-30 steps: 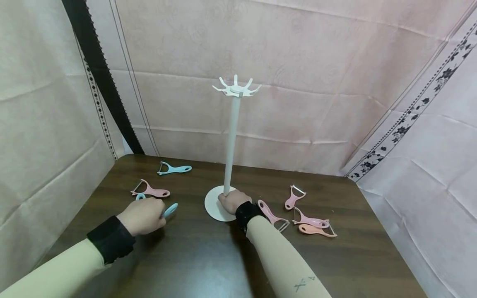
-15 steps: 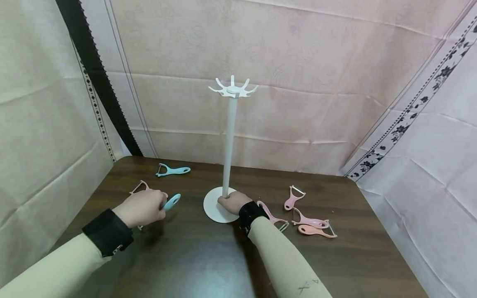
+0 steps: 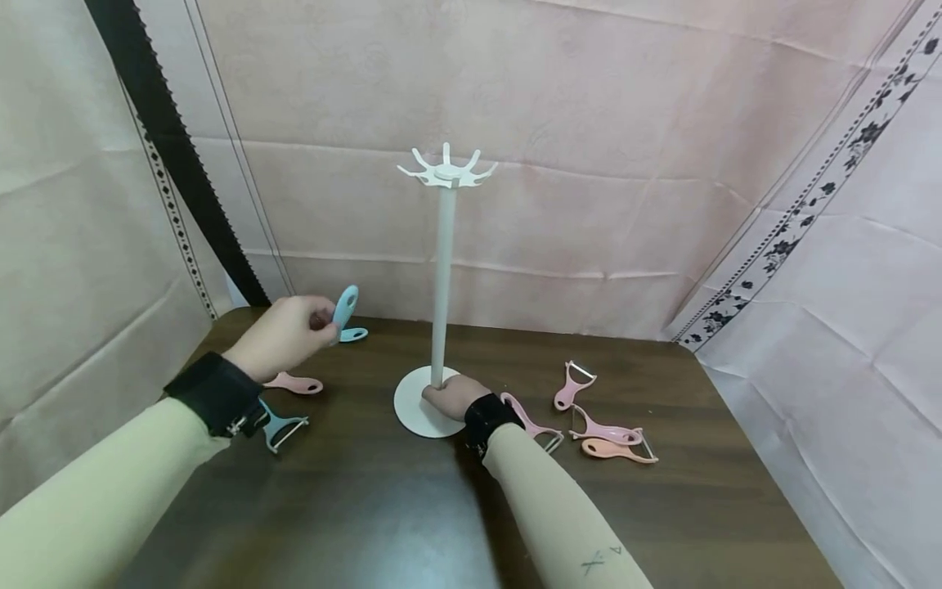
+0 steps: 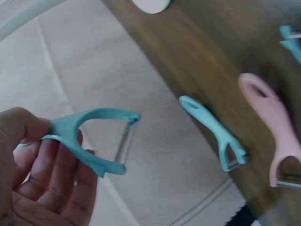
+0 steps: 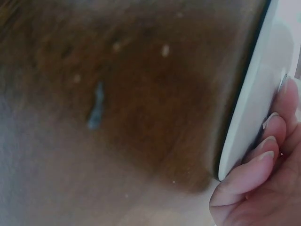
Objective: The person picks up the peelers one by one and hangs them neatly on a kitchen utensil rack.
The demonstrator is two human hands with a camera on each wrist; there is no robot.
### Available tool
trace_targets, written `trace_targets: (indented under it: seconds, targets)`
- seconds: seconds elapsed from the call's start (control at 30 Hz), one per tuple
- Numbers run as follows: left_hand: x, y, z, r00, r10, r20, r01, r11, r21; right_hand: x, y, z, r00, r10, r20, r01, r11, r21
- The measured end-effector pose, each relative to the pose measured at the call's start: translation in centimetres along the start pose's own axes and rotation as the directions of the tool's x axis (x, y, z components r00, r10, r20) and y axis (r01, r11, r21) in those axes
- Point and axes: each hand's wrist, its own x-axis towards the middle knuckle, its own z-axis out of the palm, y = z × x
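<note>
My left hand (image 3: 287,331) is raised above the table's back left and pinches a light blue peeler (image 3: 346,306) by its handle. In the left wrist view, the peeler's forked head and blade (image 4: 124,143) point away from the fingers. My right hand (image 3: 455,397) holds the white stand (image 3: 444,278) low down, where its pole meets the round base (image 3: 412,401). In the right wrist view, the fingers (image 5: 258,172) lie against the base. Several hooks fan out at the stand's top (image 3: 447,173), with nothing hung on them.
On the left lie a blue peeler (image 4: 209,121), a pink peeler (image 3: 296,383) and another blue one (image 3: 278,425) near my wrist. Several pink peelers (image 3: 607,432) and an orange one (image 3: 611,449) lie right of the stand. A cloth curtain (image 3: 559,204) hangs behind the table.
My left hand has lifted the blue peeler off the table, up and toward the back, uncovering another blue peeler below. My right hand stays on the stand.
</note>
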Motion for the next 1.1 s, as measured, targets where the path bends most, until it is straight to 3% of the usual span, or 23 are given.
trace_targets:
  seconds: [0.27, 0.63, 1.1]
  targets:
    - [3.4, 3.2, -2.8, 0.988, 0.004, -0.154, -0.021, 0.994, -0.111, -0.4, -0.3, -0.3, 1.0, -0.025, -0.016, 0.025, 1.0, -0.01]
    - [5.9, 7.2, -3.5, 0.953, 0.073, -0.293, -0.126, 0.978, -0.166, -0.3, -0.1, -0.2, 1.0, -0.006, -0.004, 0.006, 1.0, -0.029]
    - [8.3, 11.8, -4.8, 0.918, 0.162, -0.362, -0.253, 0.942, -0.222, -0.2, -0.2, -0.3, 1.0, 0.011, -0.004, -0.011, 1.0, -0.028]
